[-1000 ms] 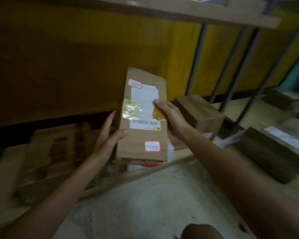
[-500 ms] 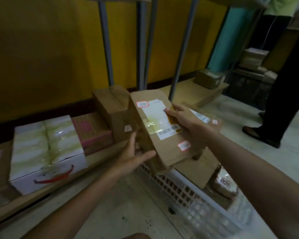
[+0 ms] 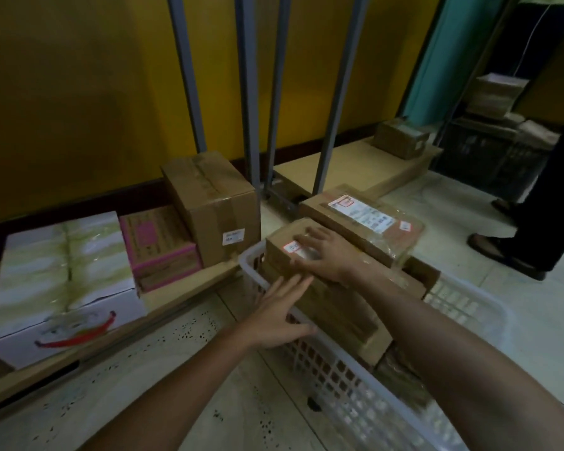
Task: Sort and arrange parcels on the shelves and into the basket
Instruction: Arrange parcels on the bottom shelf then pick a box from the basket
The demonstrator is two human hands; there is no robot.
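Observation:
A long brown cardboard parcel (image 3: 336,304) with a small red-edged sticker lies in the white plastic basket (image 3: 345,362), on top of other parcels. My right hand (image 3: 326,255) lies flat on its far end, fingers spread. My left hand (image 3: 274,317) rests against its near side at the basket rim, fingers straight and thumb apart. Neither hand is closed around it. Behind it in the basket sits a plastic-wrapped parcel (image 3: 368,222) with a white label.
On the low wooden shelf (image 3: 176,297) at left stand a white box (image 3: 62,278), a pink-edged box (image 3: 160,245) and a tall brown box (image 3: 212,203). Grey shelf posts (image 3: 251,92) rise behind. A person's legs (image 3: 541,222) stand at right near a dark crate (image 3: 489,157).
The parcel, held upright in both hands before, has come down to the right and now lies in the basket. Both hands have flattened out on it.

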